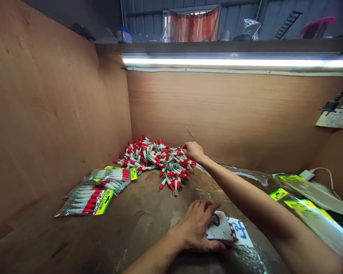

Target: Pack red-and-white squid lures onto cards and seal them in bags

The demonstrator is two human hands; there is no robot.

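the pile (pixel 157 156) of red-and-white lures is heaped near the back wall (pixel 231 118). at the pile's right edge the right hand (pixel 193 151) is placed, its fingers curled inward; whether a lure is pinched there cannot be told, since the fingertips are hidden. in front of the pile and to its right, a white block (pixel 220 227) is clasped by the left hand (pixel 199 224), with the thumb laid along the near side and the fingers over the far side. red tips (pixel 233 232) are seen jutting from the block's right end. just beyond that end, farther from the pile, a card (pixel 245 236) is marked in blue. left of the pile and nearer, filled packs (pixel 87 199) are stacked, overlapping. well right of the pile, bags (pixel 317 224) with yellow headers are laid.
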